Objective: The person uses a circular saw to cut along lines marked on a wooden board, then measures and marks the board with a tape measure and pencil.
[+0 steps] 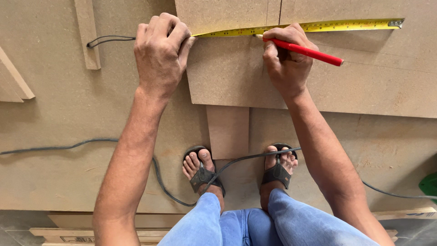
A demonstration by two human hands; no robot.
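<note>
My left hand (160,52) is closed over the case of a yellow tape measure (318,26) at the left edge of a brown fibreboard panel (355,86). The blade runs right along the panel's far side to its metal hook. My right hand (284,57) grips a red pencil (307,52), its tip touching the board just below the blade. I squat over the boards, with both sandalled feet (202,171) on the sheet underneath.
A dark cable (68,146) snakes across the large lower sheet (68,114) and between my feet. A narrow strip (87,34) and a wedge offcut (13,77) lie at the left. A small board (227,132) pokes out under the panel. A green object (429,184) sits at the right edge.
</note>
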